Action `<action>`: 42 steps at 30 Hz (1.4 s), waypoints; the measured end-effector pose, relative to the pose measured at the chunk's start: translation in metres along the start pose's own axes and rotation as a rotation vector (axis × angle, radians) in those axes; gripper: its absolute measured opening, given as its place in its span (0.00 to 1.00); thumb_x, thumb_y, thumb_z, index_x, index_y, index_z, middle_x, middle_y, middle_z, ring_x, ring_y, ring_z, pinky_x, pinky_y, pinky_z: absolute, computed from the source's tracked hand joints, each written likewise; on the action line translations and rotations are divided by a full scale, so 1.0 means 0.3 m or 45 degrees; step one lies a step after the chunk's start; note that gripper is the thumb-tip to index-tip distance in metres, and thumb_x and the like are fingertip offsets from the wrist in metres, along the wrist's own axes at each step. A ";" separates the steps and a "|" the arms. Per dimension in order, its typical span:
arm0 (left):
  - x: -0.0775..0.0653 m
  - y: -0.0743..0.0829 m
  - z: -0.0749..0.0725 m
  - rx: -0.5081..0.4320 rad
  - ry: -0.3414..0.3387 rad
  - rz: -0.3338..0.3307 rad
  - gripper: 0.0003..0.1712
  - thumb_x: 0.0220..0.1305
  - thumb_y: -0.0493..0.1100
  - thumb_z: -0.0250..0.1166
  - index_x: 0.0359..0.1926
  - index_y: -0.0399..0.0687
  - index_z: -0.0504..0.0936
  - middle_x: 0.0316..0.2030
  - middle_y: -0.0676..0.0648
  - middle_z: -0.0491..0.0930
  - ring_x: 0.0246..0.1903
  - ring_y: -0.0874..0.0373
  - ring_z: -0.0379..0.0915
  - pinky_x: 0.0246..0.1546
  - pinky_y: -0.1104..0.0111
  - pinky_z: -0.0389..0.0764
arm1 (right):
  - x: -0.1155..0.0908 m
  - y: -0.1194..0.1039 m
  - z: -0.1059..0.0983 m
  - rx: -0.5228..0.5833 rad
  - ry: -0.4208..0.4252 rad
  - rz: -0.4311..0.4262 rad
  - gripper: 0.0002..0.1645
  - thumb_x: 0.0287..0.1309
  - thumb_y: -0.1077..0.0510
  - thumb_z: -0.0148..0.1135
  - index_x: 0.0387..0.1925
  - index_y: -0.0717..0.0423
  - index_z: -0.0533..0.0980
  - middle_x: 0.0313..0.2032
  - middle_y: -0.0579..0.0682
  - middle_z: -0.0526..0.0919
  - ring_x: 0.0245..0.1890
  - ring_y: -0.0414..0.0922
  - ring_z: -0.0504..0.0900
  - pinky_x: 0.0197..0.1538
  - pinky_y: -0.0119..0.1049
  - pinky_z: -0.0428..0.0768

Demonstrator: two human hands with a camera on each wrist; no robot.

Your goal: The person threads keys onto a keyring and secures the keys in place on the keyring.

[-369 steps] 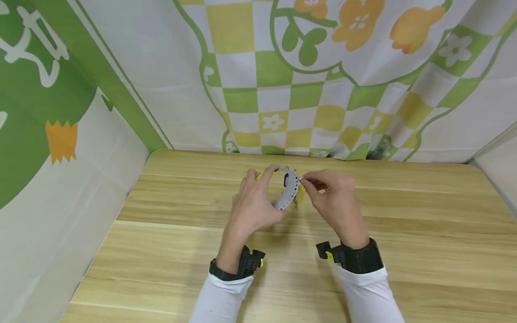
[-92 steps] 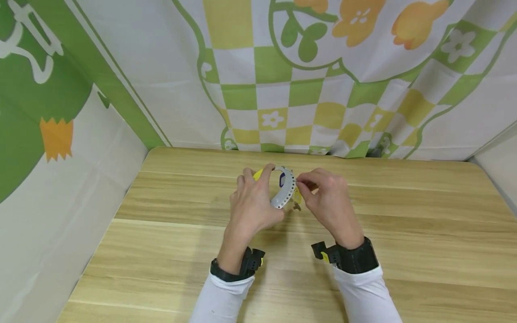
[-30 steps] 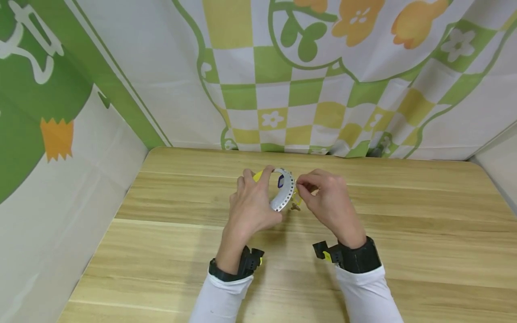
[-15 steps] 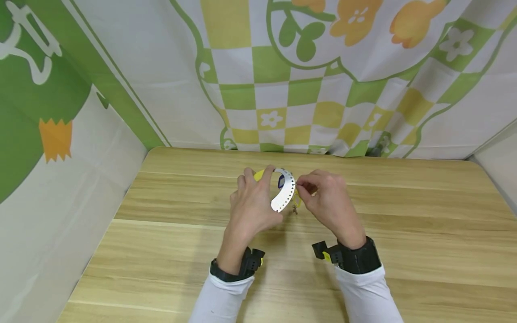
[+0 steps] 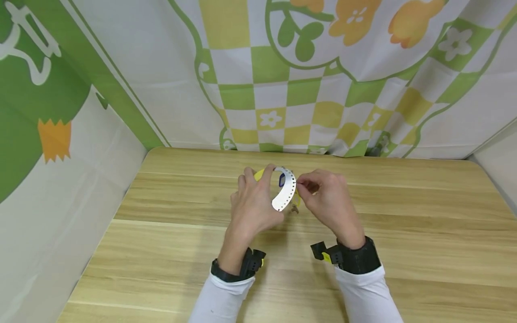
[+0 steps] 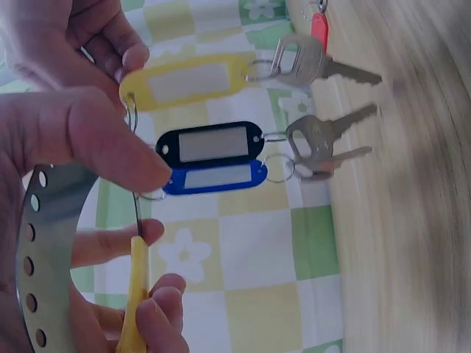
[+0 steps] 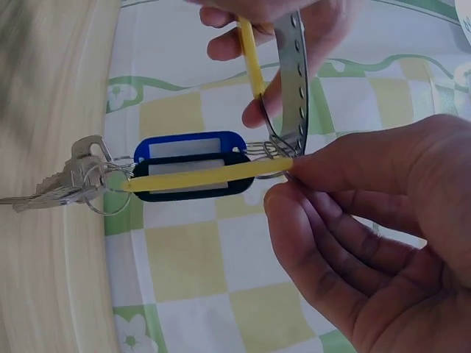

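Observation:
My left hand [image 5: 252, 202] holds a round key holder, a perforated metal band [image 5: 286, 194] with a yellow grip [image 5: 258, 175]. At the band's right edge my right hand [image 5: 329, 197] pinches the ring end of a yellow key tag [image 7: 199, 176] between thumb and forefinger. Beside it, in the left wrist view, hang a black key tag [image 6: 210, 145] and a blue key tag [image 6: 217, 178] on small wire rings. A metal key [image 6: 305, 62] dangles from the yellow tag, with other keys below. The fingertips hide the exact spot of the pinch.
A red key tag [image 6: 319, 33] shows near the upper edge of the left wrist view. Both hands are above a wooden table [image 5: 169, 251]. Behind it hangs a green, yellow and white patterned cloth [image 5: 270, 96].
Since the oldest frame, my right hand has come slightly left, closer to the band. The band has turned a little and its face catches more light. Both hands keep their holds.

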State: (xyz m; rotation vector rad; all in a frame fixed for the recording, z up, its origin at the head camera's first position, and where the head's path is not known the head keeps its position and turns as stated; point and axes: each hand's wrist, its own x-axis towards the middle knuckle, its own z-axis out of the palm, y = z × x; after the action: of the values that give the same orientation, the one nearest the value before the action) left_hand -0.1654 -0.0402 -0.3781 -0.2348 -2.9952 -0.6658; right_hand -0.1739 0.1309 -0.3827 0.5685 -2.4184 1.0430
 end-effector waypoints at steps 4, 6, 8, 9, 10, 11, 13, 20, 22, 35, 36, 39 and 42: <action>-0.002 0.003 -0.002 0.007 0.010 -0.006 0.60 0.24 0.50 0.72 0.67 0.61 0.57 0.54 0.38 0.59 0.49 0.46 0.59 0.32 0.54 0.69 | 0.000 -0.005 0.001 -0.022 -0.007 0.007 0.04 0.48 0.63 0.61 0.26 0.54 0.80 0.23 0.41 0.77 0.23 0.32 0.75 0.28 0.27 0.73; -0.003 0.002 -0.004 0.013 0.009 0.006 0.61 0.24 0.50 0.72 0.67 0.61 0.57 0.53 0.39 0.59 0.47 0.47 0.59 0.31 0.55 0.69 | -0.001 -0.007 -0.002 -0.028 -0.025 0.006 0.04 0.48 0.64 0.62 0.27 0.53 0.80 0.25 0.42 0.78 0.24 0.33 0.76 0.28 0.28 0.73; -0.003 0.001 -0.006 0.015 0.005 0.018 0.60 0.24 0.49 0.72 0.67 0.61 0.57 0.52 0.40 0.59 0.46 0.48 0.59 0.30 0.56 0.69 | -0.002 -0.010 -0.007 -0.032 -0.047 -0.001 0.04 0.48 0.64 0.63 0.28 0.53 0.80 0.26 0.43 0.78 0.25 0.34 0.76 0.28 0.29 0.73; -0.003 0.000 -0.007 0.014 0.002 0.023 0.60 0.24 0.49 0.72 0.67 0.61 0.57 0.52 0.40 0.59 0.45 0.49 0.59 0.29 0.57 0.69 | -0.003 -0.011 -0.010 -0.031 -0.055 -0.007 0.04 0.48 0.64 0.63 0.28 0.53 0.80 0.27 0.43 0.78 0.25 0.34 0.77 0.28 0.29 0.74; -0.004 -0.001 -0.008 0.014 -0.001 0.027 0.60 0.24 0.48 0.72 0.67 0.61 0.57 0.52 0.41 0.59 0.45 0.49 0.59 0.29 0.57 0.69 | -0.004 -0.012 -0.011 -0.031 -0.061 -0.014 0.04 0.48 0.65 0.63 0.29 0.54 0.80 0.27 0.43 0.78 0.26 0.34 0.77 0.28 0.30 0.74; -0.004 -0.001 -0.009 0.011 -0.004 0.027 0.61 0.24 0.48 0.72 0.68 0.61 0.57 0.52 0.41 0.59 0.45 0.49 0.59 0.29 0.57 0.68 | -0.005 -0.013 -0.012 -0.027 -0.061 -0.024 0.05 0.48 0.65 0.63 0.29 0.54 0.80 0.28 0.44 0.78 0.26 0.34 0.77 0.28 0.30 0.74; -0.004 -0.001 -0.009 -0.009 -0.003 0.017 0.61 0.24 0.48 0.72 0.68 0.61 0.56 0.53 0.40 0.59 0.46 0.49 0.59 0.29 0.57 0.68 | -0.006 -0.014 -0.011 -0.017 -0.039 -0.036 0.05 0.48 0.65 0.63 0.29 0.54 0.80 0.28 0.44 0.79 0.26 0.34 0.77 0.29 0.31 0.75; -0.002 0.009 -0.006 -0.095 0.055 -0.061 0.61 0.25 0.52 0.71 0.68 0.62 0.56 0.55 0.39 0.60 0.48 0.48 0.61 0.33 0.55 0.69 | 0.000 -0.032 0.019 0.041 0.171 0.131 0.05 0.50 0.58 0.62 0.29 0.55 0.80 0.25 0.43 0.80 0.23 0.35 0.76 0.28 0.28 0.74; -0.003 0.010 -0.005 -0.104 0.074 -0.076 0.60 0.25 0.52 0.70 0.68 0.61 0.56 0.54 0.39 0.60 0.48 0.48 0.61 0.32 0.55 0.69 | -0.001 -0.042 0.029 0.024 0.220 0.207 0.05 0.49 0.57 0.63 0.27 0.54 0.81 0.23 0.43 0.80 0.21 0.34 0.76 0.26 0.27 0.73; -0.003 0.010 -0.005 -0.081 0.079 -0.068 0.62 0.22 0.51 0.72 0.68 0.61 0.57 0.53 0.39 0.60 0.48 0.47 0.62 0.31 0.54 0.69 | 0.005 -0.046 0.031 -0.104 0.221 0.115 0.03 0.48 0.61 0.62 0.24 0.56 0.80 0.21 0.45 0.80 0.20 0.34 0.76 0.25 0.27 0.72; -0.003 0.009 -0.005 -0.076 0.077 -0.064 0.62 0.22 0.51 0.72 0.68 0.62 0.57 0.54 0.39 0.60 0.48 0.46 0.62 0.31 0.55 0.69 | 0.004 -0.045 0.028 -0.099 0.208 0.108 0.03 0.48 0.61 0.62 0.25 0.56 0.80 0.22 0.45 0.80 0.20 0.34 0.76 0.25 0.27 0.72; -0.004 0.010 -0.006 -0.065 0.080 -0.057 0.62 0.22 0.51 0.72 0.68 0.62 0.57 0.54 0.38 0.60 0.49 0.46 0.61 0.32 0.54 0.70 | 0.001 -0.044 0.024 -0.051 0.184 0.156 0.03 0.48 0.60 0.62 0.25 0.55 0.80 0.22 0.44 0.79 0.20 0.34 0.76 0.26 0.27 0.72; -0.005 0.012 -0.007 -0.066 0.090 -0.053 0.61 0.23 0.52 0.71 0.68 0.61 0.57 0.54 0.38 0.60 0.50 0.46 0.61 0.32 0.53 0.70 | 0.000 -0.048 0.024 0.006 0.191 0.258 0.03 0.48 0.58 0.63 0.24 0.53 0.81 0.21 0.42 0.79 0.19 0.34 0.75 0.25 0.28 0.73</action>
State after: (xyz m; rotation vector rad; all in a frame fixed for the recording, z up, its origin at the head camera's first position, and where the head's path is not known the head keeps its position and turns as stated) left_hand -0.1633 -0.0382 -0.3749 -0.1482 -2.9254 -0.7407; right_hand -0.1680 0.1163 -0.3789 0.2396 -2.3768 1.1299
